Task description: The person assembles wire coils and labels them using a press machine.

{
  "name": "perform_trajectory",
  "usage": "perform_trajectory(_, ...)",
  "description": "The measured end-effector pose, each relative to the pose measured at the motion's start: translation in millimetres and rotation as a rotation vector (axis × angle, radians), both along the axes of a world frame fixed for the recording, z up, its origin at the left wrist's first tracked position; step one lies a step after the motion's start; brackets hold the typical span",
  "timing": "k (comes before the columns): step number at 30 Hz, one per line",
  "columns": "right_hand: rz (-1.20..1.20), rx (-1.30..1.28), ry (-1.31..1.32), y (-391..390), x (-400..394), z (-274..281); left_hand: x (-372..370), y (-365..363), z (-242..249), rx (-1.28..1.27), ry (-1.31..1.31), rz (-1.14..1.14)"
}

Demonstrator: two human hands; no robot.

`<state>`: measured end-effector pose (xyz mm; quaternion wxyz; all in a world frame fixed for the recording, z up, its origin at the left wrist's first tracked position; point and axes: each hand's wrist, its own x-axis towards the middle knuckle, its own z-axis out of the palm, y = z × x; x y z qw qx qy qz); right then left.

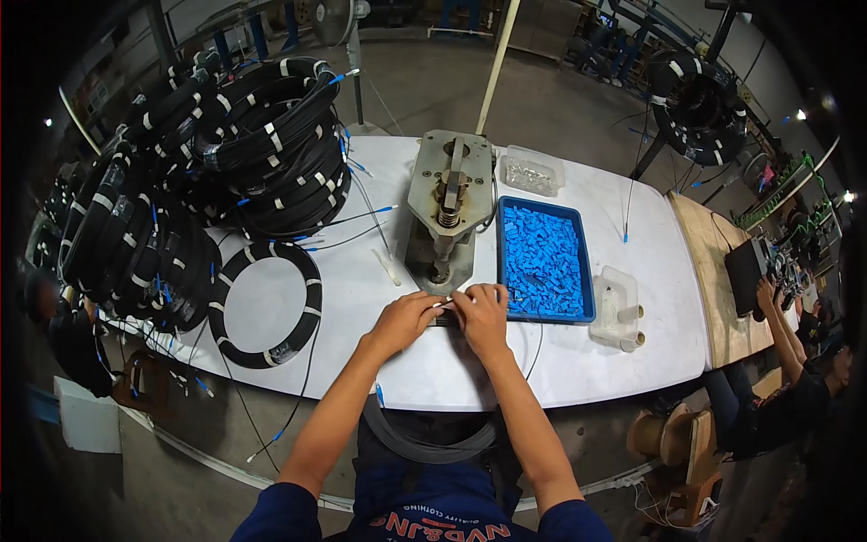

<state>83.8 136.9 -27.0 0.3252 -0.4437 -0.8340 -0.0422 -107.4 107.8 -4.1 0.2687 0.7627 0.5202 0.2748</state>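
Observation:
My left hand [405, 318] and my right hand [483, 316] meet just below the foot of a metal bench press [452, 185]. Both are closed, fingertips pinching a small thin white piece [442, 303] that looks like a cable end; the fingers hide most of it. Right of the press, beside my right hand, sits a dark blue tray [590, 280] full of small blue plastic sleeves [542, 257]. A coil of thin black cable [433, 444] rests on my lap, with a blue-tipped end [379, 394] standing up near the table edge.
Stacked black cable coils [271, 163] crowd the left of the white table [361, 361], with one coil [313, 303] lying flat. Clear plastic bins [533, 173] stand behind and right of the tray. Co-workers sit at both sides; a person's hands [768, 296] are at the right.

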Motion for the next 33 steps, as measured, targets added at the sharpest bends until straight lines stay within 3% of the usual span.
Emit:
perform_trajectory(4, -0.311, -0.040, 0.056, 21.4, 45.4, -16.3, -9.3, -17.1, -12.6, 0.010, 0.033, 0.208)
perform_trajectory(8, -0.344, -0.121, -0.011, 21.0, 63.8, -12.9, -13.5, -16.4, -15.4, -0.089, 0.026, 0.250)
perform_trajectory(12, -0.224, -0.102, -0.044, 12.9, 44.2, 14.7, -0.4, -1.6, -7.1, 0.000, -0.022, 0.102)
perform_trajectory(14, 0.047, -0.148, -0.180, 5.6, 31.8, 27.8, 3.7, 5.9, -7.0, 0.022, -0.048, 0.054)
perform_trajectory(17, 0.186, -0.124, -0.113, 2.2, 19.0, 18.1, 6.2, 12.4, -1.7, 0.021, -0.054, -0.056)
perform_trajectory(21, 0.229, -0.121, 0.086, 5.8, 30.1, 10.3, -0.3, 11.3, 1.4, -0.055, -0.068, -0.132)
perform_trajectory(25, 0.330, -0.108, 0.027, 2.5, 24.2, 11.0, 3.3, 9.3, -0.3, -0.007, -0.107, -0.172)
perform_trajectory(28, 0.225, -0.021, 0.043, 4.8, 28.4, 5.6, 7.8, 3.3, -3.6, -0.075, -0.175, -0.101)
perform_trajectory(30, 0.167, 0.051, 0.069, 6.0, 31.2, 0.7, 7.8, 0.2, -15.5, 0.009, -0.265, 0.090)
perform_trajectory(31, 0.103, 0.044, 0.107, 5.6, 32.7, -3.9, 6.2, -3.2, -13.1, -0.173, -0.373, 0.170)
perform_trajectory(33, 0.012, 0.057, 0.136, 4.0, 33.5, -7.2, 2.7, -1.4, -27.7, -0.233, -0.487, 0.214)
